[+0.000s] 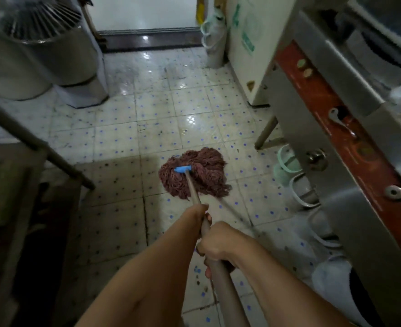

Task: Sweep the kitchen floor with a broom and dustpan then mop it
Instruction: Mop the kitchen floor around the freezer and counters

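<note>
Fingers (208, 218) of both hands clenched round mop handle (193, 187); mop head (206, 166) ahead on floor (128, 142)

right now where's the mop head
In the head view the mop head lies flat on the tiled floor near centre, just ahead of both hands, left of the pale slippers under the steel counter.

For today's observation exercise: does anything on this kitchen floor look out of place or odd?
Nothing is spilled or broken. The odd spot is the slippers lying loose by the counter, in the way of the mop head, which both hands push over the wet tiles.
</note>
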### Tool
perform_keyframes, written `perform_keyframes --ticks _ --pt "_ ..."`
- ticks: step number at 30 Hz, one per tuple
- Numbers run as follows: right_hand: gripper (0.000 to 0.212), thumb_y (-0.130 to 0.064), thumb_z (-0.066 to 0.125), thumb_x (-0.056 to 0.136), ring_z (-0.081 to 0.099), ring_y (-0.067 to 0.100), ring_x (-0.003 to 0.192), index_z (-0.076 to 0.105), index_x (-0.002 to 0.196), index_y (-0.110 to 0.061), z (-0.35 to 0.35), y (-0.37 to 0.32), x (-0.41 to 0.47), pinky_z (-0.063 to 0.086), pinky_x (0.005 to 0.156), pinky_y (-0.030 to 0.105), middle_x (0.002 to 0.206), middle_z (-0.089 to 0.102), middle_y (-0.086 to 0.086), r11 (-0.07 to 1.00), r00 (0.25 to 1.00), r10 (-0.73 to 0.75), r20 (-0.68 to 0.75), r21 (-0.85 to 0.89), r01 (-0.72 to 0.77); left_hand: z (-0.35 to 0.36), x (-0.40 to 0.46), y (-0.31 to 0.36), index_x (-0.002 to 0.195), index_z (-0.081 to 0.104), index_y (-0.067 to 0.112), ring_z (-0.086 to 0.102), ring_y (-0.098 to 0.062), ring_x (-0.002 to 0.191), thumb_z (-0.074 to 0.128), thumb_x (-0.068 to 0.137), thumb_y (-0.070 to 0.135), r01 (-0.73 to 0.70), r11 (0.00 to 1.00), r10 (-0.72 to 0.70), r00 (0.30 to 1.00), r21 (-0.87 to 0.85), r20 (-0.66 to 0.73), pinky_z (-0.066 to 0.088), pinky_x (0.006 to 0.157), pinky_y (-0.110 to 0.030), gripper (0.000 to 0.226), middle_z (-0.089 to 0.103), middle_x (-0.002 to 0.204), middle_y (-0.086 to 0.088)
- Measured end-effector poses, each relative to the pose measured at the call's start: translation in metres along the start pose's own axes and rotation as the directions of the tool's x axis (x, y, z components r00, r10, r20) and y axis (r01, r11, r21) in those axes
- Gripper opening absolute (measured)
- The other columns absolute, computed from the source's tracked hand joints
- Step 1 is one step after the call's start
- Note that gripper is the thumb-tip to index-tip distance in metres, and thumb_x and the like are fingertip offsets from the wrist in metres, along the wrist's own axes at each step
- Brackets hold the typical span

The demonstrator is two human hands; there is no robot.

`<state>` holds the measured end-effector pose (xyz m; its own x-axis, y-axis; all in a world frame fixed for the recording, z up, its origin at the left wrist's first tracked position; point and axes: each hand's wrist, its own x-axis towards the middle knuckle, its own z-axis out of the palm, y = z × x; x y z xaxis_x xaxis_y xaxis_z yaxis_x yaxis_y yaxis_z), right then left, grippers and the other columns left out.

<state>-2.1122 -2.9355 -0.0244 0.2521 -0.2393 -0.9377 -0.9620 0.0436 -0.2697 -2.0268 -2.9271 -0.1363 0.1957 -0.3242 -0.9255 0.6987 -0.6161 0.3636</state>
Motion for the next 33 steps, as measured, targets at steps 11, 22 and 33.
perform_keyframes --ticks 11,22,33 --pt "0.061 -0.013 0.051 0.088 0.063 0.035 0.105 0.028 0.144 -0.009 0.083 -0.146 0.014 0.055 0.087 0.044 0.122 0.057 0.02 0.942 0.98 -0.132 0.152 -0.287 0.171 -0.175 -0.006 0.044 0.056 0.039 0.005 0.03 -0.008 0.014 0.031 0.103 0.018 -0.049 0.979 0.01 0.982 -0.2 -0.191 0.026 0.041 -0.022 0.05 0.032 0.021 0.0" --pt "0.053 -0.008 0.044 0.093 0.063 0.035 0.105 0.03 0.144 -0.006 0.044 -0.153 0.021 0.054 0.088 0.042 0.126 0.056 0.02 0.94 0.97 -0.187 0.157 -0.259 0.223 -0.166 0.005 0.071 0.066 0.035 0.008 0.031 -0.009 0.015 0.035 0.102 0.017 0.013 0.984 -0.06 0.963 -0.176 -0.263 0.026 0.028 -0.009 0.037 0.032 0.024 -0.001" --pt "0.037 -0.012 0.056 0.09 0.065 0.031 0.101 0.048 0.124 -0.001 -0.109 -0.063 0.029 0.055 0.088 0.041 0.115 0.063 0.017 0.997 0.996 -0.079 -0.046 -0.027 0.078 0.029 0.034 0.118 0.068 0.04 0.006 0.038 -0.014 0.036 0.04 0.1 0.016 0.084 0.995 -0.075 0.984 0.05 -0.161 0.032 0.036 -0.018 0.034 0.041 0.036 -0.005"
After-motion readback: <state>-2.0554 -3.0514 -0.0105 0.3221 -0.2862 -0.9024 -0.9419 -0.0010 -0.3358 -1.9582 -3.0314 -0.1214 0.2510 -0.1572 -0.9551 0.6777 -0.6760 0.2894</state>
